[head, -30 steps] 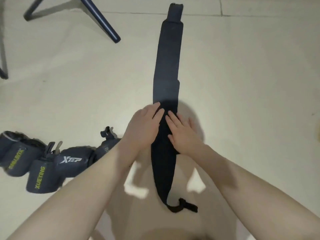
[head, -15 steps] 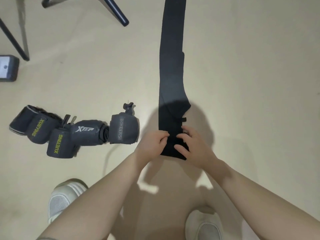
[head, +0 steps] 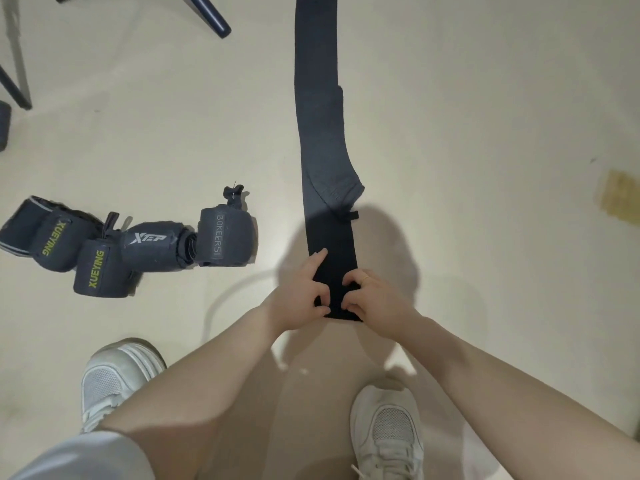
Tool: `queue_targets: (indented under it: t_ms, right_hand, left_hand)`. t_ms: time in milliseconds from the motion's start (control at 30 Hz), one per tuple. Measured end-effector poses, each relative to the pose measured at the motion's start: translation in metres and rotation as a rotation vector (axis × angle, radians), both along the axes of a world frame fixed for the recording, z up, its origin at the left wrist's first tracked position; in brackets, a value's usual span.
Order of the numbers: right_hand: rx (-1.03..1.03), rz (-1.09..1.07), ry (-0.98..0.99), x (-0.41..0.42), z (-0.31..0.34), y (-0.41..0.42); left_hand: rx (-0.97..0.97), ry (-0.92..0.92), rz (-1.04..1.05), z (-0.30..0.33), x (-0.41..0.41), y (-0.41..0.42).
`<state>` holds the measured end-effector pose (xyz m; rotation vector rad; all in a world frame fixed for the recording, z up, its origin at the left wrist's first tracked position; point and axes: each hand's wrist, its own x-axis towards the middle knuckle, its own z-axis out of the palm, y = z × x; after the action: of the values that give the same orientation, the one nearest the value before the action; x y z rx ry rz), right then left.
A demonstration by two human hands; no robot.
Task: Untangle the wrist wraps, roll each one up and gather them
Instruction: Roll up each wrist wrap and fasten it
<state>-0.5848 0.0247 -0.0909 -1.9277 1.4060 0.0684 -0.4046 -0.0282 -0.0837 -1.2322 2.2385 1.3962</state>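
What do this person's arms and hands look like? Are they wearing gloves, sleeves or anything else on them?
No gloves: both the left hand and the right hand are bare, and both forearms are bare as far as the picture shows, with no sleeve, watch or band. The right hand seems to have a thin ring on one finger, though it is too small to be sure.

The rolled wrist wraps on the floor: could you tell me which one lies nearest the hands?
The BOKEERSI roll, rightmost in the cluster; the XTEP and XUEYING rolls lie farther left.

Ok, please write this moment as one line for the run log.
phase: rolling start | left hand: pinches near end of flat wrist wrap | right hand: pinches same end | rolled wraps: grouped on floor, left side
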Motion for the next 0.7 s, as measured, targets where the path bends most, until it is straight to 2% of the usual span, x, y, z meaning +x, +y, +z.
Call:
queue_targets:
  t_ms: [167,233,333,433,600,700]
  right_hand:
    - [0.005,0.113,0.117,-0.002,0.002,0.004]
    - [-0.051,0.17,0.141,-0.001,0.003,0.008]
    - [-0.135,0.123,0.139,0.002,-0.005,0.013]
    - [-0.078,0.049,0.045,0.002,-0.008,0.011]
    - [0.008,-0.239,0.03,-0.003,-0.01,0.002]
    - [-0.156,-0.125,0.108,0.006,-0.009,0.005]
  left_hand:
    - [-0.061,-0.065,-0.097,-0.002,-0.004,0.013]
    - [-0.125,-0.113,-0.151,-0.006,-0.006,0.019]
    - [-0.206,-0.122,-0.177,-0.009,-0.006,0.028]
    - [-0.325,-0.04,-0.127,-0.017,-0.006,0.034]
    - [-0.26,-0.035,0.039,-0.021,-0.004,0.031]
    - [-0.231,-0.061,0.181,-0.018,-0.007,0.027]
